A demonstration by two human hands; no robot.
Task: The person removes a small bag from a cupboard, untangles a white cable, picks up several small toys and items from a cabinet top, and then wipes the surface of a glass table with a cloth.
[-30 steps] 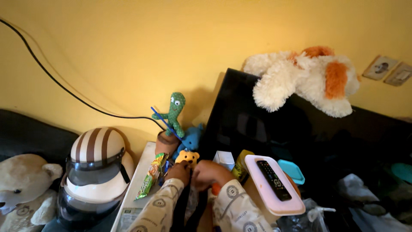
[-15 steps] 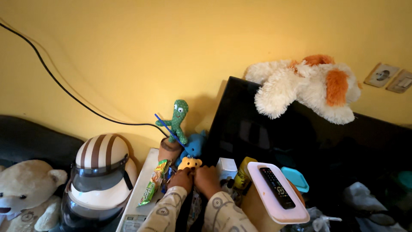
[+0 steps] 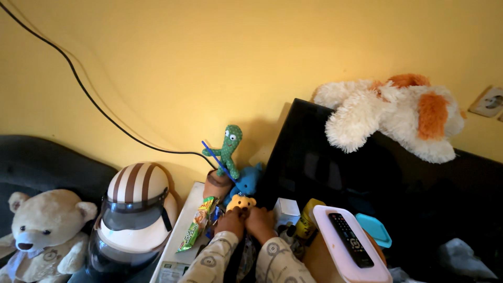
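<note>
From left: a cream teddy bear (image 3: 46,233) and a striped helmet (image 3: 133,220) crowded the white worktop (image 3: 181,241) edge. Our left hand (image 3: 230,221) and right hand (image 3: 260,222), pressed together, both pinched the small yellow bear toy (image 3: 240,202) below the green cactus toy (image 3: 229,151), close against the black screen (image 3: 335,173). A remote (image 3: 350,240) lay rightward.

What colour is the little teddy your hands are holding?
The little teddy is yellow-orange, best seen in the head view.
</note>
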